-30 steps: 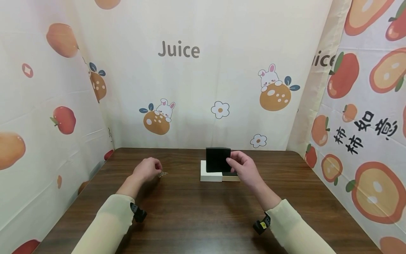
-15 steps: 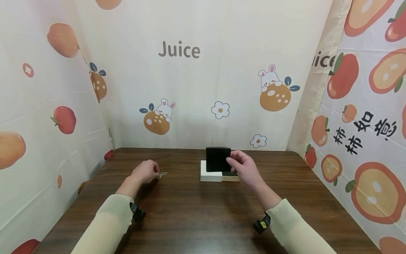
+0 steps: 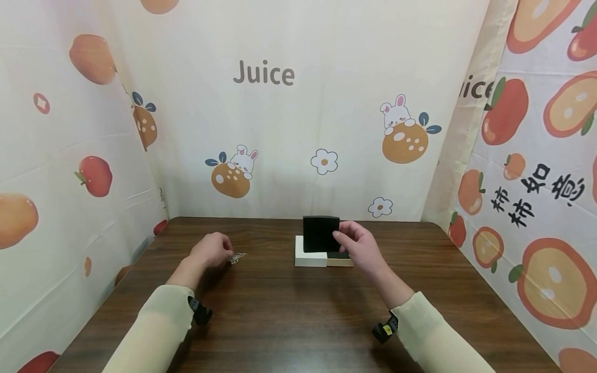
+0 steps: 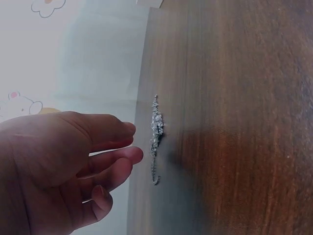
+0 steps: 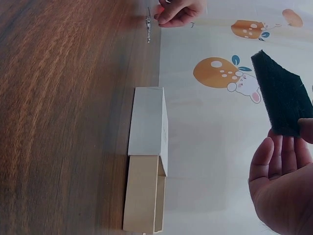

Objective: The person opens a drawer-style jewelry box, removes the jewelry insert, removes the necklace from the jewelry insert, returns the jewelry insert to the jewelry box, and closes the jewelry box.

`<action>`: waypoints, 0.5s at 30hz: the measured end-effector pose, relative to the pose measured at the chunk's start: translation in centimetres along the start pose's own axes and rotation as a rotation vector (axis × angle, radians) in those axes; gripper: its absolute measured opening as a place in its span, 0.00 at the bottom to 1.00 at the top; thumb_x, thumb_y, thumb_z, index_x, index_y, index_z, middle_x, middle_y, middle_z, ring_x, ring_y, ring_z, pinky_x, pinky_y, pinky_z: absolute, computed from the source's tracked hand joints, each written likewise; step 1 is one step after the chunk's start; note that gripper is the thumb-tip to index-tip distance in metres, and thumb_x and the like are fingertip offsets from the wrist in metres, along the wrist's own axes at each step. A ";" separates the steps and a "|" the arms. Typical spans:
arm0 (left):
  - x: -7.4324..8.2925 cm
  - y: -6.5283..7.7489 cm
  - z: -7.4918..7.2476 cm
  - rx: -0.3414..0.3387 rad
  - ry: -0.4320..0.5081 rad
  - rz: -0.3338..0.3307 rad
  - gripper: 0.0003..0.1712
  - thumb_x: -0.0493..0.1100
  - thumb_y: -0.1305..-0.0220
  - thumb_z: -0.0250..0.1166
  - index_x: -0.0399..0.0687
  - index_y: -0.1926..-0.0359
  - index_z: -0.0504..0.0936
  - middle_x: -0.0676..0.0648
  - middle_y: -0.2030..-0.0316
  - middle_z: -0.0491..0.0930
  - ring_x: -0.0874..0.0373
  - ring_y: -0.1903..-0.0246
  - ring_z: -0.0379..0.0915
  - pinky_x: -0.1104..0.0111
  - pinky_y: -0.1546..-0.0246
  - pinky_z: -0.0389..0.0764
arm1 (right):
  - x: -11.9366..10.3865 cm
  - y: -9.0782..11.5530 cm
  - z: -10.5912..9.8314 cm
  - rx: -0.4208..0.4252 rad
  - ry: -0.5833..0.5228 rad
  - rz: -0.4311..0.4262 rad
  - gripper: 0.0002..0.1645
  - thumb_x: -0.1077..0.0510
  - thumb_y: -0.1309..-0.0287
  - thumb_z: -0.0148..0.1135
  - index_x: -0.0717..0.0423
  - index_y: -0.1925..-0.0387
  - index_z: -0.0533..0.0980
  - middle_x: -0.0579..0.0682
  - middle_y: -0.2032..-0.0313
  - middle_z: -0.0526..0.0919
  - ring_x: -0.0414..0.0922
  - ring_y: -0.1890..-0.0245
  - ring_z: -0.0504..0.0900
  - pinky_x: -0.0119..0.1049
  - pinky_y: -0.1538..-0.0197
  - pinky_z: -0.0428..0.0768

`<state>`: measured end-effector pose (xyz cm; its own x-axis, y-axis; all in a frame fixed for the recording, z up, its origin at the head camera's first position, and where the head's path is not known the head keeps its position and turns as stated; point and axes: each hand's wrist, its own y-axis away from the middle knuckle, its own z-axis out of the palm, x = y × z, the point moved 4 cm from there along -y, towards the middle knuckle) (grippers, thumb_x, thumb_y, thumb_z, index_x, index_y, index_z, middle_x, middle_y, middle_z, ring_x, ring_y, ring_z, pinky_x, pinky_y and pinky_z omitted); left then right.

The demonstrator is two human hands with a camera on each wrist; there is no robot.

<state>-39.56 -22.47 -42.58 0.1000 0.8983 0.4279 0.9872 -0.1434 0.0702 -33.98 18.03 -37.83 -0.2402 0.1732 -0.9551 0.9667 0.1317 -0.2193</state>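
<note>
My right hand point(image 3: 361, 246) pinches a thin black foam pad point(image 3: 321, 234) by its right edge, thumb in front and fingers behind. The pad is held up over a small box, hiding part of it. That box has a white sleeve point(image 5: 146, 121) and a tan drawer point(image 5: 142, 193) pulled partly out to the right. At the left, my left hand point(image 4: 68, 169) hovers beside a silver chain-like bracelet point(image 4: 156, 129) lying on the table. Its fingers are loosely bent with nothing between them, and a small gap shows between fingertips and bracelet.
The brown wooden table point(image 3: 270, 321) reaches back to a cream curtain point(image 3: 289, 119) printed with fruit and rabbits. More printed cloth hangs along both sides. A black camera is strapped at each wrist.
My left hand has drawn back slightly to the left, and more of the bracelet shows beside its fingertips. The right hand and foam pad have stayed in place.
</note>
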 end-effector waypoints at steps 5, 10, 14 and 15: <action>0.7 0.0 -0.2 0.022 0.006 0.011 0.06 0.43 0.26 0.71 0.45 0.58 0.89 0.45 0.64 0.86 0.50 0.63 0.78 0.59 0.62 0.82 | 0.0 0.1 0.0 0.003 0.001 0.001 0.15 0.57 0.20 0.63 0.65 0.43 0.79 0.46 0.57 0.81 0.43 0.62 0.79 0.31 0.56 0.85; 1.6 0.1 -0.2 0.057 0.021 0.039 0.08 0.43 0.26 0.70 0.43 0.54 0.89 0.43 0.60 0.87 0.50 0.62 0.80 0.54 0.57 0.85 | 0.1 0.0 -0.1 0.010 0.022 0.001 0.16 0.57 0.20 0.64 0.66 0.44 0.79 0.47 0.58 0.81 0.43 0.64 0.79 0.30 0.58 0.84; 2.2 0.0 -0.2 0.087 0.021 0.075 0.08 0.42 0.26 0.70 0.42 0.53 0.89 0.43 0.58 0.88 0.50 0.60 0.81 0.51 0.53 0.87 | 0.2 0.0 -0.3 0.013 0.026 0.007 0.16 0.57 0.20 0.64 0.66 0.44 0.79 0.48 0.57 0.81 0.43 0.64 0.79 0.33 0.56 0.85; 2.3 0.0 -0.2 0.092 0.019 0.083 0.08 0.42 0.26 0.70 0.43 0.53 0.89 0.42 0.57 0.88 0.50 0.60 0.81 0.50 0.53 0.87 | 0.2 0.0 -0.3 0.012 0.025 0.008 0.16 0.56 0.20 0.64 0.66 0.44 0.79 0.49 0.57 0.81 0.43 0.64 0.79 0.33 0.56 0.86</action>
<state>-39.40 -20.47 -41.43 0.1801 0.8766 0.4462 0.9830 -0.1770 -0.0489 -34.10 18.36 -37.96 -0.2342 0.1986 -0.9517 0.9697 0.1184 -0.2139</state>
